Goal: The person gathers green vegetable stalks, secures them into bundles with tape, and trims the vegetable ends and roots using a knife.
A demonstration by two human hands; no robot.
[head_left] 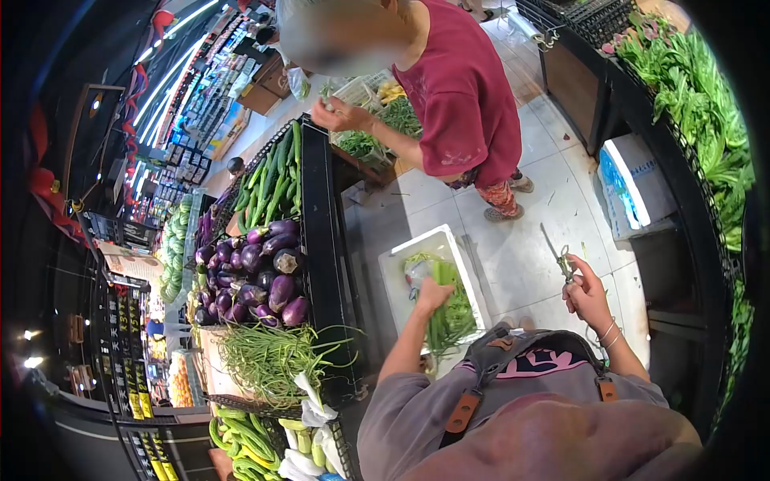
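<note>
Green stalks [457,307], apparently in the left hand [433,297]

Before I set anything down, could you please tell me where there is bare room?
The floor between the white box, the blue-and-white carton and the other person's shoes looks mostly bare. The box is crowded around the left hand and greens, as is the stand of eggplants and cucumbers.

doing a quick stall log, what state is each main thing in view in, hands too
Left hand, closed on green stalks
Right hand, holding bladed tool
Green stalks, bunched
Bladed tool, blade exposed
White box, open on top
Eggplants, piled
Cucumbers, heaped
Long thin greens, tangled
</note>
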